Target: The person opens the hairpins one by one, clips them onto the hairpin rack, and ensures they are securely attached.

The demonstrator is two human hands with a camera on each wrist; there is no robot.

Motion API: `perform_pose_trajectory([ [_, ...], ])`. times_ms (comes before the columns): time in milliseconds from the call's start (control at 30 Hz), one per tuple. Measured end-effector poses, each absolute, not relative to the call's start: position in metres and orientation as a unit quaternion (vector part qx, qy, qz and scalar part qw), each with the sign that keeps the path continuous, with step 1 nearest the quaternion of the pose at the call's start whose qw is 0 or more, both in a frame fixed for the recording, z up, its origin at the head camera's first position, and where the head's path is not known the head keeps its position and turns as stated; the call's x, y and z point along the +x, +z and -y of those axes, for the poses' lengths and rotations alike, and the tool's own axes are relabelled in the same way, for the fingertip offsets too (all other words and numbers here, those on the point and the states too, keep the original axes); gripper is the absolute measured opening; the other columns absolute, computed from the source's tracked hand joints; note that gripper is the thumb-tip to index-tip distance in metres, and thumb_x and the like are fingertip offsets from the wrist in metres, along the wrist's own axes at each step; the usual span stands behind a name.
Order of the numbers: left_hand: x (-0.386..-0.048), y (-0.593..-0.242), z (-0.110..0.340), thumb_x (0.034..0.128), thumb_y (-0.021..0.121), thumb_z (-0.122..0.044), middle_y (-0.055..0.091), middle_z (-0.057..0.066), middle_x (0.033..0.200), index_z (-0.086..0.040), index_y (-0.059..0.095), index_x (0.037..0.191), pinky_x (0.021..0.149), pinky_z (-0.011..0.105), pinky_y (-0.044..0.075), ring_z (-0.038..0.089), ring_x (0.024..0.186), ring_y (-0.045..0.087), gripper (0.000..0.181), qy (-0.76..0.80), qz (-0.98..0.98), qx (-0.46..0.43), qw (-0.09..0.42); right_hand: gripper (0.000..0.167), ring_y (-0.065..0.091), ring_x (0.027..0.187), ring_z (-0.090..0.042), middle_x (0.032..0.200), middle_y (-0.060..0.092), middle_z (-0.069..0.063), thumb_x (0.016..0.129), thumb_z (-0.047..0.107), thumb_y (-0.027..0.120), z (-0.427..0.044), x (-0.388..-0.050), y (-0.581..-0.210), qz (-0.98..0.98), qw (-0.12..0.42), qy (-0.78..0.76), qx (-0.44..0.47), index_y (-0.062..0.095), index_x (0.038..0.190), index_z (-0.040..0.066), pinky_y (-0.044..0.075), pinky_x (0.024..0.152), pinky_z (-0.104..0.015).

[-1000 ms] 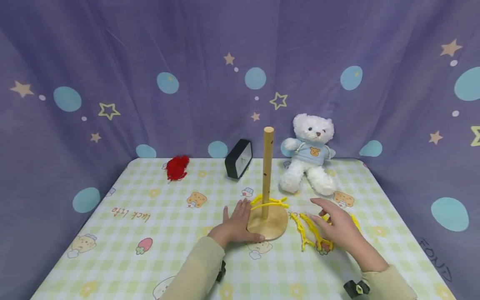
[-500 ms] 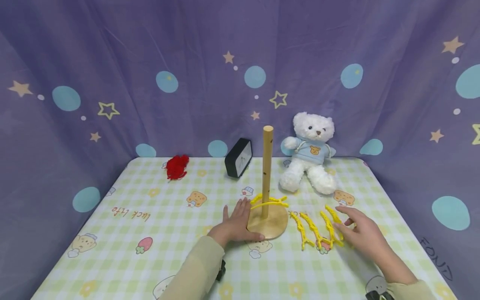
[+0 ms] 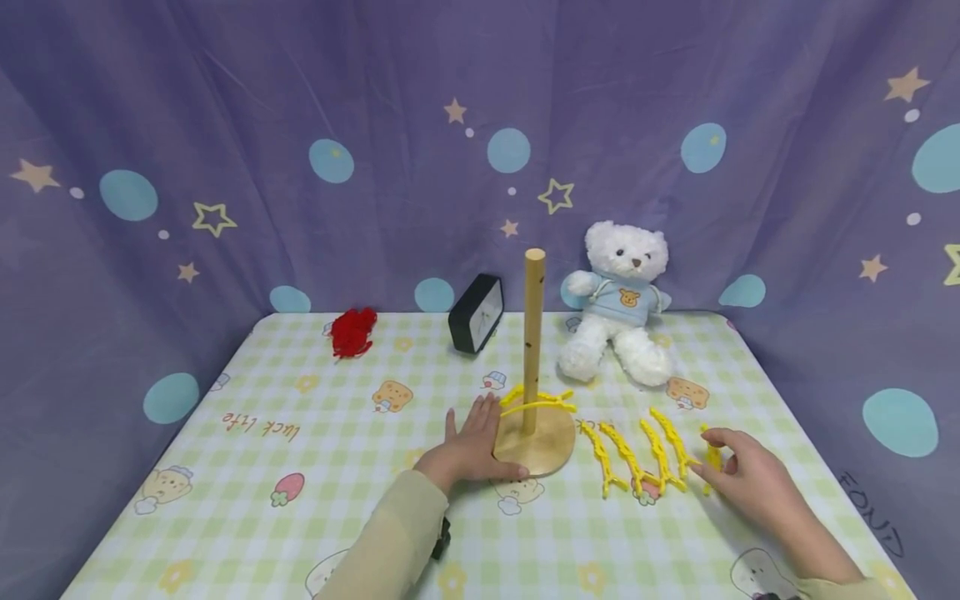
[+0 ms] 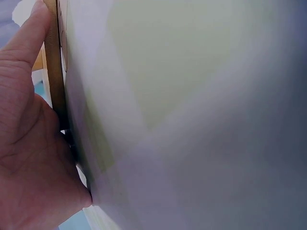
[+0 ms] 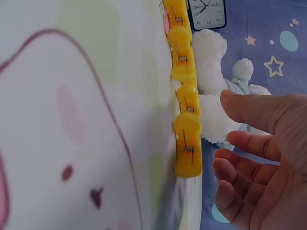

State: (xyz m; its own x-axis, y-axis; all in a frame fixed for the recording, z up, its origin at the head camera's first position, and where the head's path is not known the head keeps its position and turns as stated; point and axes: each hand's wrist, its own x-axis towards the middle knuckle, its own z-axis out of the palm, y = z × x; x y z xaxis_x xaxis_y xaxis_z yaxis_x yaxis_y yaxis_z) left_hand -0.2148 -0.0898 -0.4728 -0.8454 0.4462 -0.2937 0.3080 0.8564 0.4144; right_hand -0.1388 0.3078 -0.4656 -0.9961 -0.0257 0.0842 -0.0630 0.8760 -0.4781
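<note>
A wooden stand [image 3: 534, 454] has a round base and an upright post. One long yellow spring clip [image 3: 538, 404] sits low around the post. My left hand [image 3: 468, 446] rests against the base's left side, fingers straight, thumb along its front edge; the left wrist view shows this hand [image 4: 29, 124] beside the wood. Several more yellow clips [image 3: 622, 454] lie side by side right of the base. My right hand [image 3: 757, 483] is over the rightmost clip [image 3: 711, 458], thumb and index finger apart. In the right wrist view, loosely bent fingers [image 5: 240, 167] hold nothing above the clip row.
A white teddy bear [image 3: 626, 287] in a blue top sits at the back right. Behind the post stands a black-framed clock [image 3: 477, 315]. Red fuzzy material [image 3: 352, 333] lies at the back left. A purple curtain [image 3: 405, 100] hangs behind the checkered table [image 3: 360, 517].
My right hand has moved rightward along the row, from over the middle clips to the rightmost one, uncovering the others. The left hand and the stand have stayed put.
</note>
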Motion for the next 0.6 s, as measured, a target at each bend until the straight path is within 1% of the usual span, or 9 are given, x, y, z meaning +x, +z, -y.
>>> perform_pose_trajectory([
  [133,-0.216,-0.474,0.091,0.0765,0.063,-0.073,-0.007,0.01,0.163,-0.005,0.002,0.157,0.111,0.061,-0.01,0.025,0.149,-0.009,0.122,0.18,-0.944,0.201,0.193,0.062,0.048,0.065,-0.016,0.107,0.062,-0.021,0.078,0.031,0.082,-0.313,-0.138,-0.469,0.971,0.024,0.238,0.006,0.055,0.121,-0.005,0.039,0.055,-0.032],
  [233,-0.216,-0.476,0.091,0.0762,0.063,-0.074,-0.008,0.011,0.163,-0.004,0.002,0.156,0.111,0.061,-0.012,0.025,0.149,-0.01,0.123,0.186,-0.942,0.202,0.193,0.069,0.055,0.074,-0.026,0.102,0.061,-0.021,0.074,0.038,0.083,-0.317,-0.139,-0.469,0.973,0.007,0.229,-0.008,0.052,0.117,-0.006,0.045,0.062,-0.04],
  [367,-0.216,-0.479,0.092,0.0751,0.064,-0.074,-0.007,0.011,0.163,-0.003,0.003,0.156,0.11,0.061,-0.013,0.026,0.149,-0.01,0.124,0.195,-0.94,0.205,0.189,0.081,0.058,0.089,-0.037,0.101,0.06,-0.023,0.072,0.052,0.081,-0.322,-0.14,-0.467,0.972,-0.04,0.228,-0.032,0.048,0.116,-0.007,0.046,0.072,-0.051],
  [500,-0.218,-0.484,0.092,0.0736,0.064,-0.076,-0.007,0.011,0.163,-0.004,0.003,0.156,0.109,0.063,-0.013,0.026,0.149,-0.009,0.126,0.2,-0.94,0.206,0.185,0.089,0.058,0.091,-0.038,0.104,0.058,-0.026,0.071,0.061,0.078,-0.324,-0.141,-0.468,0.967,-0.092,0.233,-0.055,0.043,0.118,-0.006,0.046,0.073,-0.052],
  [600,-0.219,-0.484,0.092,0.0724,0.063,-0.077,-0.009,0.01,0.163,-0.005,0.0,0.157,0.109,0.061,-0.014,0.024,0.149,-0.011,0.128,0.198,-0.94,0.202,0.19,0.089,0.055,0.086,-0.034,0.1,0.056,-0.023,0.071,0.064,0.076,-0.324,-0.141,-0.47,0.964,-0.112,0.234,-0.062,0.042,0.115,-0.005,0.045,0.071,-0.047],
])
